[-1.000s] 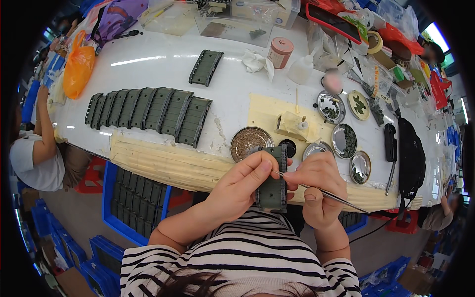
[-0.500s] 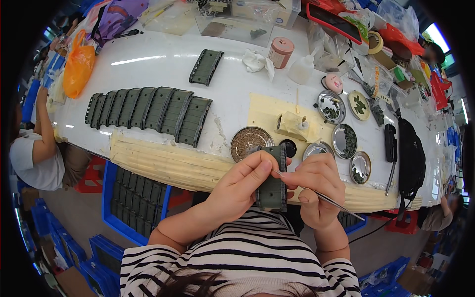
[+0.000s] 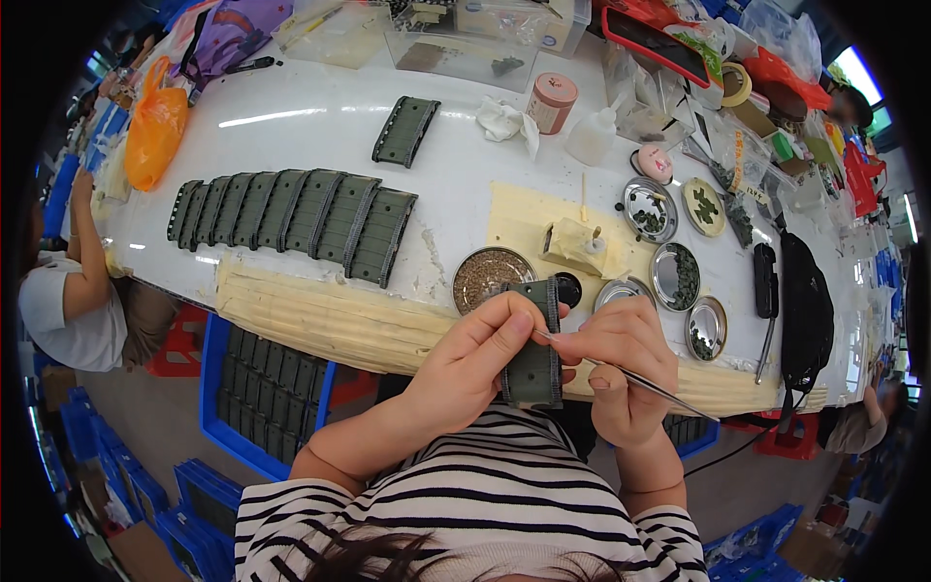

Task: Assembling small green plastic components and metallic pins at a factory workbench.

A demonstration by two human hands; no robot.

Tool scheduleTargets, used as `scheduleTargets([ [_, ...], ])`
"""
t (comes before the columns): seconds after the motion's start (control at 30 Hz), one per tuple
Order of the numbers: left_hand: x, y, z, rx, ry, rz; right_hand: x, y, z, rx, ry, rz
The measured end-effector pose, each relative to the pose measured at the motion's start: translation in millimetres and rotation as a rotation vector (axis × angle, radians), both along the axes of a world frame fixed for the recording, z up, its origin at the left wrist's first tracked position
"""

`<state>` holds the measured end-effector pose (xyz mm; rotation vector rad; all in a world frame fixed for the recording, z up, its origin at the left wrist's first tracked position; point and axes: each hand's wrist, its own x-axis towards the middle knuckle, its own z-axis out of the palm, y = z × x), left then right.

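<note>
My left hand (image 3: 473, 367) grips a dark green ribbed panel (image 3: 533, 376) over the table's near edge, its thumb and index finger meeting at the panel's face. My right hand (image 3: 632, 361) is closed round thin metal tweezers (image 3: 667, 392). Their tip lies at my left fingertips, over the panel; any small piece there is too tiny to make out. Just beyond the panel are a metal dish of brown granules (image 3: 460, 264) and a small black cup (image 3: 568, 291). Part of another metal dish (image 3: 621, 287) shows behind my right hand.
Similar green panels (image 3: 315, 218) stand in an overlapping row at left, with a single panel (image 3: 405, 131) beyond. Dishes of dark green bits (image 3: 654, 291) sit at right, near a tape-covered block (image 3: 587, 250). A blue crate (image 3: 209, 388) of panels is below left. A black pouch (image 3: 807, 310) lies far right.
The tweezers' rear end has shifted slightly right and up. The panel and my right hand have moved very slightly; both grips stay the same.
</note>
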<state>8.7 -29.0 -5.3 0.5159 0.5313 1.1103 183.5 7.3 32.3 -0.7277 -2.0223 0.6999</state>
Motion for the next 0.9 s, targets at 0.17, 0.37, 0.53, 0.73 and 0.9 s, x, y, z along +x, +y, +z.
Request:
scheduleTargets([
  [0.17, 0, 0, -1, 0.019, 0.016, 0.002, -1, 0, 0, 0.001, 0.001, -0.002],
  [0.37, 0, 0, 2, 0.009, 0.044, 0.011, -1, 0, -2, 0.023, -0.003, -0.006],
  [0.53, -2, 0, 0, 0.028, 0.039, -0.010, -2, 1, -3, 0.039, 0.021, -0.010],
  [0.73, -9, 0, 23, -0.031, -0.051, 0.117, 8, 1, -13, -0.140, 0.283, -0.180],
  [0.9, -20, 1, 14, -0.113, -0.144, 0.211, 16, 6, -32, -0.216, 0.090, -0.281],
])
